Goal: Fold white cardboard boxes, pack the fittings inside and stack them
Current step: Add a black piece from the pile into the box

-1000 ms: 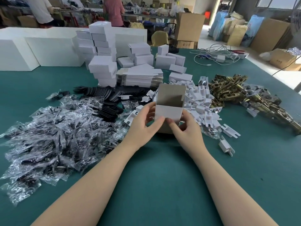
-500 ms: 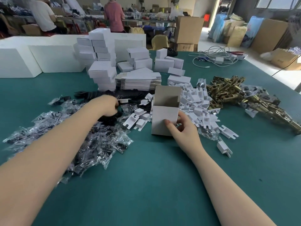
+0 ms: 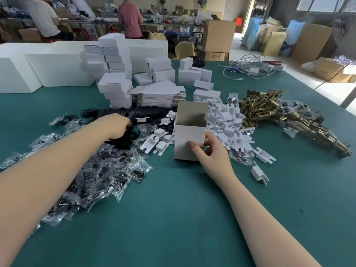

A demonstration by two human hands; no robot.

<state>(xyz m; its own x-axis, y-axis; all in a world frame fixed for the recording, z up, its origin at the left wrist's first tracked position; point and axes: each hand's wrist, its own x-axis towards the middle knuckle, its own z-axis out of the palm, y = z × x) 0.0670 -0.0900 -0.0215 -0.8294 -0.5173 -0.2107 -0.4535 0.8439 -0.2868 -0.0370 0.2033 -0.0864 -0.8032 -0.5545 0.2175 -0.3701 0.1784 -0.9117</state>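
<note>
An open white box (image 3: 189, 140) stood upright on the green desk (image 3: 173, 218), top flaps up. The right hand (image 3: 213, 153) gripped its lower right corner, thumb on the front face, fingers round the side. The left hand (image 3: 117, 124) reached well left of the box into the black parts (image 3: 125, 138), fingers curled down; whether it held one could not be told. White inserts (image 3: 227, 120) lay just beyond the right hand.

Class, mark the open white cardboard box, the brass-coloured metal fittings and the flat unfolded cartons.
open white cardboard box (image 3: 185, 140), head view, front wall
brass-coloured metal fittings (image 3: 269, 108), head view, pile middle
flat unfolded cartons (image 3: 159, 97), head view, stack edge
</note>
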